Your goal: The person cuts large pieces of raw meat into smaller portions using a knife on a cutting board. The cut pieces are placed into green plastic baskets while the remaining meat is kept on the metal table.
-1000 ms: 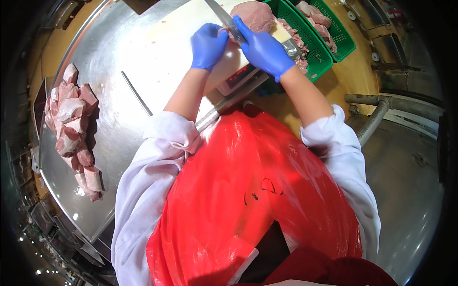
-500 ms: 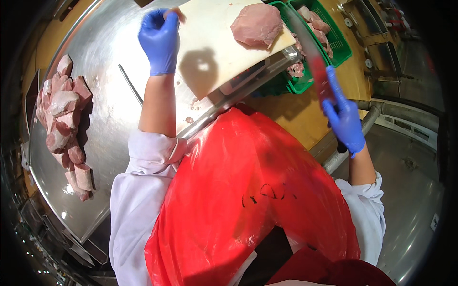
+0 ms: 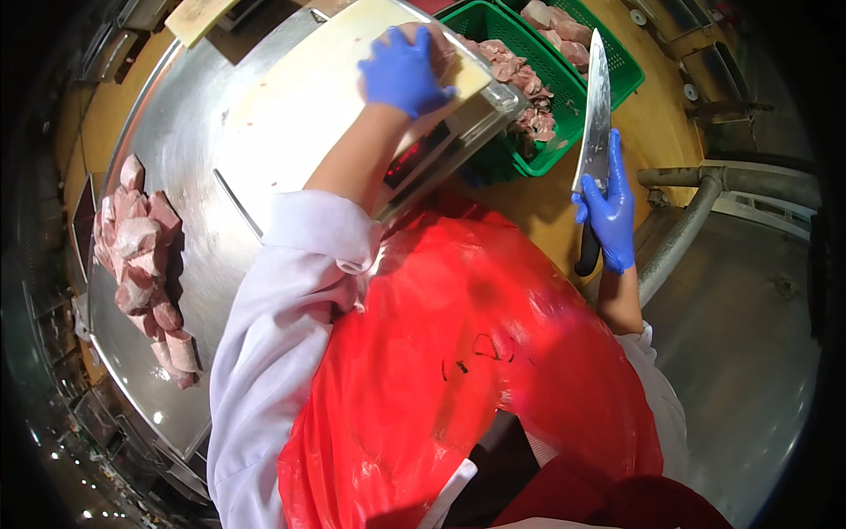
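Note:
My left hand (image 3: 398, 78), in a blue glove, rests on a pink piece of meat (image 3: 445, 57) with its fingers spread apart. The hand covers much of that piece, which lies near the right corner of the white cutting board (image 3: 304, 84). In my right hand (image 3: 610, 216), also blue-gloved, is a knife (image 3: 596, 110) with a long, wide blade pointing up and away. Its black handle shows below my fingers, and my index finger stretches along the blade's side. The knife is out to the right, apart from the board.
Left on the steel table (image 3: 207, 176) lies a heap of meat pieces (image 3: 137, 256). Two green baskets (image 3: 564, 150) of meat stand beyond the board's right side. A scale with a lit red display (image 3: 410, 163) sits under the board's near edge. A metal pipe rail (image 3: 683, 238) runs at the right.
My left hand has moved right onto the meat, its fingers opening from a pinch on a small pink scrap. My right hand has turned the knife upright, and the blade is no longer blurred.

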The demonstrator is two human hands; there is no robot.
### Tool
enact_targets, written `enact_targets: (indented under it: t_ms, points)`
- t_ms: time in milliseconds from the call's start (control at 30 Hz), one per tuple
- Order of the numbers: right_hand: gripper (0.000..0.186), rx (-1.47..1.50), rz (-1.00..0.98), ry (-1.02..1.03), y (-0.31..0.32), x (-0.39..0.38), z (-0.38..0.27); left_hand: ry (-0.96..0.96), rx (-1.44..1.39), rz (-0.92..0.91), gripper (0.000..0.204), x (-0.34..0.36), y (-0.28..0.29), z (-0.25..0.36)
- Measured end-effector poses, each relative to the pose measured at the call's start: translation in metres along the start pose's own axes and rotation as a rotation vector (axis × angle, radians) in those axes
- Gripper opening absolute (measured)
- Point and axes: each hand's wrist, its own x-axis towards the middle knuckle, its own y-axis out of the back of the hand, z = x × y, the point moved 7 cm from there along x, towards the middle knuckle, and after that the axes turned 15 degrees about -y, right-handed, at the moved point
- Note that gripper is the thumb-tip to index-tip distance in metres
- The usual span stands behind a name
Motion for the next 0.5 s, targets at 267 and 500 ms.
enact_targets:
  t_ms: [267, 500]
  points:
    - [0.077, 0.049, 0.039, -0.097, 0.084, 0.029, 0.035, 0.259, -0.947, 0.029, 0.078, 0.023, -0.043, -0.122]
    - [0.079, 0.154, 0.133, -0.128, 0.139, 0.054, 0.074, 0.186, -1.974, 0.181, 0.057, 0.027, 0.020, 0.008]
